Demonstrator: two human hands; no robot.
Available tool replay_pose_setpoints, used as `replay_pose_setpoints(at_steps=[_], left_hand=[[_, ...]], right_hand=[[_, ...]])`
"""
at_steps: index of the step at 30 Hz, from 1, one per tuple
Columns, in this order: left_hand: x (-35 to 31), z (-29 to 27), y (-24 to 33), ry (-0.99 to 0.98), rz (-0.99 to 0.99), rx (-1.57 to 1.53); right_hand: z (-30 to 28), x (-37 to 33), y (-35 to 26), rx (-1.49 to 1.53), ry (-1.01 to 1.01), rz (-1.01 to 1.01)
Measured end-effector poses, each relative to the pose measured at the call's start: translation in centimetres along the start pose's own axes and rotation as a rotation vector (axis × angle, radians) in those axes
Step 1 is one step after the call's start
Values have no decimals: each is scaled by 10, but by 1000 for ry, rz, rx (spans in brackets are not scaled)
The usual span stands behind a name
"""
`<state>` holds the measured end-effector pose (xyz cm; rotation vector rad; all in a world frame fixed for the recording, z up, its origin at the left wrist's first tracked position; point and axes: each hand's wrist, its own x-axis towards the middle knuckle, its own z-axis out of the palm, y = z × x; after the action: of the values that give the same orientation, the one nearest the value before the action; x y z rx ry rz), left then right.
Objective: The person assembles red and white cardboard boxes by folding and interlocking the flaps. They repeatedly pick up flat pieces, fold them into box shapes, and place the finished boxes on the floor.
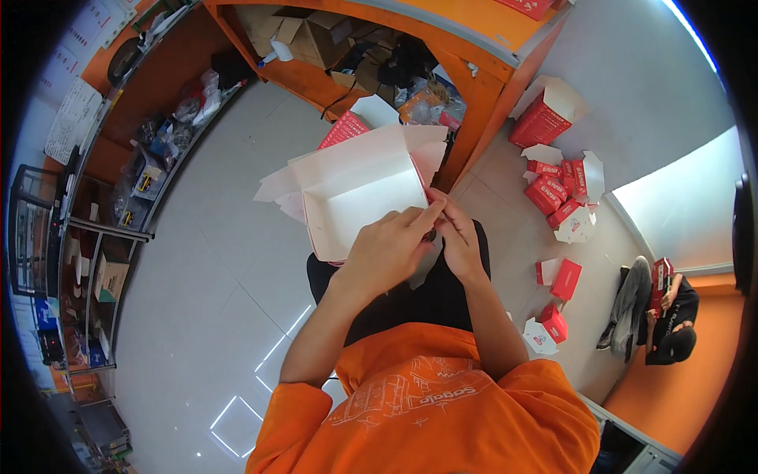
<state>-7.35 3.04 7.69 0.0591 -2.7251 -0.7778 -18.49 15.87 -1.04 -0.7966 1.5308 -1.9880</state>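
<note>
Cardboard box (347,201), white inside and red outside, sits in front of the person, above the lap (359,325), its hollow facing up and its flaps spread outward. Whether it rests on the legs or is borne by the hands alone, I cannot tell. The left hand (388,246) reaches across the near side of the box to its right corner, back of the hand upward, its grip closed on the box there. The right hand (458,241) meets it at the same corner, thumb and fingers pinching the red edge, so the fingertips of both hands are close together.

Just beyond the far flaps shows a second red box (341,129), partly hidden. Past it stands an orange tabletop (462,17), with a brown carton (328,38) and loose bags stored underneath. On the floor (213,182) to the right stands a tall red box (543,120) with raised white flaps; nearer lies a cluster of small red boxes (546,193), then two more red boxes (565,278) (555,322), set apart. At the far right a co-worker (671,312) in a black cap sits holding a red box (660,284). Along the left runs a metal shelf (118,231) with plastic bags on it.
</note>
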Motion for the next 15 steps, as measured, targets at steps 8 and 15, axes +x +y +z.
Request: replay_pose_setpoints(at_steps=[8, 15], left_hand=[[7, -18, 0, -109, 29, 81], [-4, -6, 11, -202, 99, 389]], right_hand=[[-7, 17, -1, -140, -73, -6], [-8, 7, 7, 76, 39, 125]])
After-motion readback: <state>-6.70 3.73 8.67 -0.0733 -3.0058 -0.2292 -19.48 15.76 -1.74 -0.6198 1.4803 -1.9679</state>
